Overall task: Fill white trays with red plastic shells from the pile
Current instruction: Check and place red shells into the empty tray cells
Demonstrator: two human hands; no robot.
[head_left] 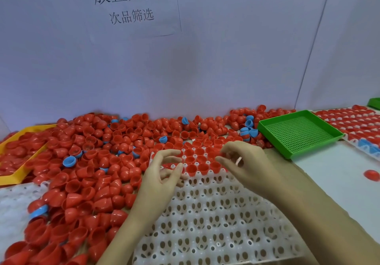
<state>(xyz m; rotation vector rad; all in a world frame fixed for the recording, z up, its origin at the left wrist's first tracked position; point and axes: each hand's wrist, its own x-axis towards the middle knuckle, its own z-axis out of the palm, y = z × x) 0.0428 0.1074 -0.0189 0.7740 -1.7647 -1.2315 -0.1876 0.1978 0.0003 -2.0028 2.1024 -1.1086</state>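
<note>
The left hand (162, 174) and right hand (242, 162) hover with loosely curled, empty-looking fingers over the white tray (205, 223), so pick red shells (86, 182) from the pile beside it and drop each, open side up, into a free hole.

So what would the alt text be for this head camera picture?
Two bare hands, left hand and right hand, hover over a white tray whose far rows hold red shells. A big pile of shells lies left, a green tray right.

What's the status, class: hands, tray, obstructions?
Both hands over tray, apparently empty. Far rows filled with shells, rest empty. Pile crowds tray's left edge.
</note>
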